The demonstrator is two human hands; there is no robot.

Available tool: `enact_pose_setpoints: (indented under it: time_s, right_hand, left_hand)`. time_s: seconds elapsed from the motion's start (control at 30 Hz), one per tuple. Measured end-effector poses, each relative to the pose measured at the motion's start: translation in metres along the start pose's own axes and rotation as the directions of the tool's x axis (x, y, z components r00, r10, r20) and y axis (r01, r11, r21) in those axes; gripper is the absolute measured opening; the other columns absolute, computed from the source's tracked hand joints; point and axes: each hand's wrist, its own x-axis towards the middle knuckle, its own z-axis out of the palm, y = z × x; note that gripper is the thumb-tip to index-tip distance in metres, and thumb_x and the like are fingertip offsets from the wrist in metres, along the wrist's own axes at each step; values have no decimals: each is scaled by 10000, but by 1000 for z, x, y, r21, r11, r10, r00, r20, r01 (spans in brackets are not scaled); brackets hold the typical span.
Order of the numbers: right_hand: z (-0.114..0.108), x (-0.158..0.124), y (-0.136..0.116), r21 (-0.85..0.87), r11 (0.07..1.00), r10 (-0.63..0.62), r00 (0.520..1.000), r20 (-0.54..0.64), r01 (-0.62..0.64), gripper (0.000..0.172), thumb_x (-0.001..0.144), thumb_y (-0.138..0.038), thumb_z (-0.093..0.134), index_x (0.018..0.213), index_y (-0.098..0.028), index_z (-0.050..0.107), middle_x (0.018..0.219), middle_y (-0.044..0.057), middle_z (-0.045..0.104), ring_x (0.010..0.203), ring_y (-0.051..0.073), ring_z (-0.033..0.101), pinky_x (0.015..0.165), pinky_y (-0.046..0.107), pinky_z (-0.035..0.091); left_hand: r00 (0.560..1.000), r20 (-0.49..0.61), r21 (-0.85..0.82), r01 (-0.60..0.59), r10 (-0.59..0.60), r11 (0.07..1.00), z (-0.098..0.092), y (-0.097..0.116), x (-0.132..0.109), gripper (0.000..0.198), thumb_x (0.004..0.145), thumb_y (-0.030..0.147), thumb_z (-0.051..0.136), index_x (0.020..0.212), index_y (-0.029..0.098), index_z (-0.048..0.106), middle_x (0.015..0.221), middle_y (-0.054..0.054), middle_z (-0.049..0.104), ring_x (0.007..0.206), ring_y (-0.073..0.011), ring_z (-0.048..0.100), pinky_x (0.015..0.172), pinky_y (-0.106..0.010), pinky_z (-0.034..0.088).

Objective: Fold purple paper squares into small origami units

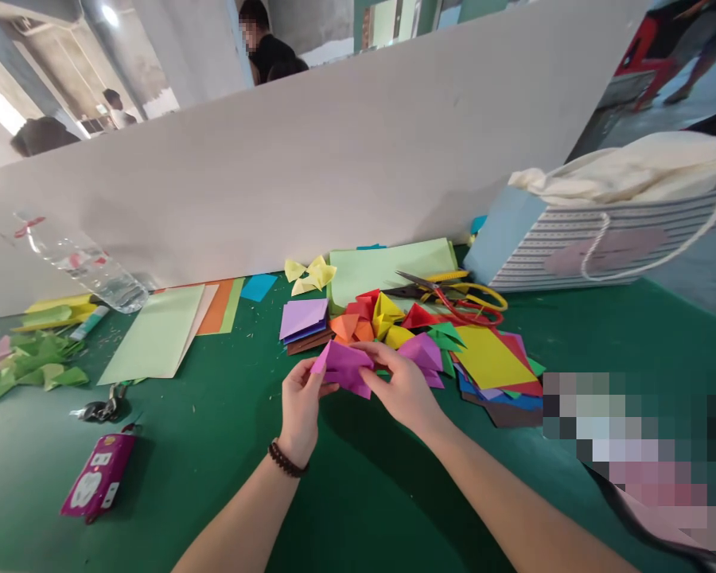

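Observation:
Between my two hands is a folded purple paper [344, 368], raised over the green table. My left hand [301, 402] pinches its left end; a dark beaded bracelet circles that wrist. The right end is gripped by the fingers of my right hand [402, 386]. Just beyond lie folded orange pieces [352, 326], yellow folded pieces [387, 314] and another purple folded piece [422, 356]. A stack of small squares with lilac on top [304, 318] sits behind my left hand. Yellow squares [494, 358] top a pile at the right.
Scissors [468, 302] lie on pale green sheets [394, 267] near the white partition [334, 159]. A striped paper bag [549, 239] stands back right. At left are a plastic bottle [95, 270], green scraps [33, 366], keys [104, 406] and a magenta packet [99, 475]. People appear beyond the partition.

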Motion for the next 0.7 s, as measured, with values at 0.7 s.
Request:
enact_pose_setpoints:
  time_s: [0.7]
  right_hand:
    - [-4, -3, 5, -233, 826, -532, 846, -26, 513, 416, 707, 52, 428, 904, -247, 640, 993, 35, 694, 956, 190, 650, 803, 346, 551]
  left_hand:
    - [979, 189, -164, 108, -77, 980, 1, 7, -7, 428, 724, 493, 751, 967, 141, 743, 968, -109, 732, 953, -241, 676, 868, -336, 529]
